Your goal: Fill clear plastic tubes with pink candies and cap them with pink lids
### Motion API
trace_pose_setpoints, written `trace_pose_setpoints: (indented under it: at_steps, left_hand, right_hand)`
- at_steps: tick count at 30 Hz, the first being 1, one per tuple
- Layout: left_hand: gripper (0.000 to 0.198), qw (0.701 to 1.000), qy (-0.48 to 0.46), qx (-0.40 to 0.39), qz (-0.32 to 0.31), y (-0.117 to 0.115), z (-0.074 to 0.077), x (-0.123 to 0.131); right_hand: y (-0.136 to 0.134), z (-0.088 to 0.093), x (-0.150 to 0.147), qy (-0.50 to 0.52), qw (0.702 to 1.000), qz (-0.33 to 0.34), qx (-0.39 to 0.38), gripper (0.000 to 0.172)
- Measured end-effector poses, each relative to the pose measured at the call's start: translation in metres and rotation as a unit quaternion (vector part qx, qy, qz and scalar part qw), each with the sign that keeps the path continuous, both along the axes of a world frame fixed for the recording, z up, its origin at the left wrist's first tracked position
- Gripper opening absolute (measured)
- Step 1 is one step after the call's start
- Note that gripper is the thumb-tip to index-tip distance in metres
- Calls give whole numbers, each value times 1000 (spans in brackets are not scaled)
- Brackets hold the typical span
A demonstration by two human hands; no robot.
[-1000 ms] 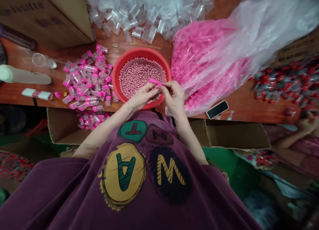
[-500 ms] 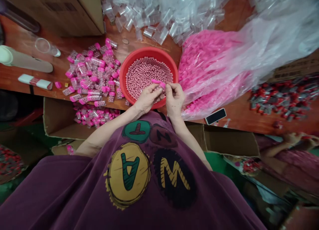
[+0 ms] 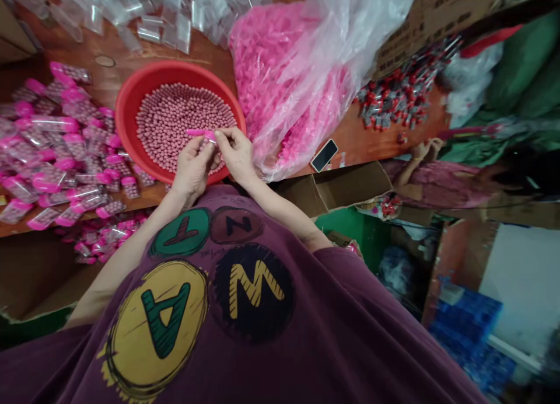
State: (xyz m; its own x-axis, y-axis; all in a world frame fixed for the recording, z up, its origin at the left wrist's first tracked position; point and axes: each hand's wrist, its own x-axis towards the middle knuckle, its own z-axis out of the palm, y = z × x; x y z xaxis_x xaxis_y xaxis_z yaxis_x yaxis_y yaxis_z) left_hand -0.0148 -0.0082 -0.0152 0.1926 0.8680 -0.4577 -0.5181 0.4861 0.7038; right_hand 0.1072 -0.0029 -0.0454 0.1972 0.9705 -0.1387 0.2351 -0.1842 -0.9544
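Observation:
Over the near rim of a red bowl (image 3: 131,112) filled with pink beads (image 3: 175,115), my two hands meet. My left hand (image 3: 192,167) is closed around a small clear vial, mostly hidden by the fingers, with a pink cap (image 3: 210,136) at its top. Thumb and forefinger of my right hand (image 3: 236,154) pinch at that cap. Another pink piece (image 3: 195,132) sticks out by the left fingertips; its kind is unclear. Left of the bowl lie many bead-filled vials with pink caps (image 3: 74,153).
A clear plastic bag of pink caps (image 3: 280,59) lies right of the bowl, and clear empty vials (image 3: 175,18) behind it. A phone (image 3: 324,155) rests near the table edge. Farther right are red-capped vials (image 3: 389,100) and another person's hands (image 3: 426,149). Open cardboard boxes (image 3: 350,188) stand below.
The view has swung to the right, so the bowl and hands appear farther left. My hands stay together at the vial and pink cap over the bowl.

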Motion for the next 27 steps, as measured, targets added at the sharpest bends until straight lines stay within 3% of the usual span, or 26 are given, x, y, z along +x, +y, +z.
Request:
trace_pose_setpoints:
  at_steps: [3,7,11,17,21,27]
  left_hand:
    - [12,999,-8,-26,-23,2,7,0]
    - [14,999,-4,-29,-34,6,12,1]
    - [20,999,-15,-2,-39,6,21,9]
    - [46,996,-3,58,-62,12,25,16]
    - [43,997,-1,59,-53,12,23,16]
    - [27,998,-49,-29,-32,12,34,21]
  right_hand:
    - [-7,9,1,-53,998,20,-1,47]
    - [-11,19,10,-69,995,47,61,44]
    - [-14,26,28,-12,993,34,108,50]
    - [-13,28,39,93,993,-21,75,42]
    - [-14,34,31,68,993,-33,86,37]
    - [-13,42,20,-38,988,-55,141,38]
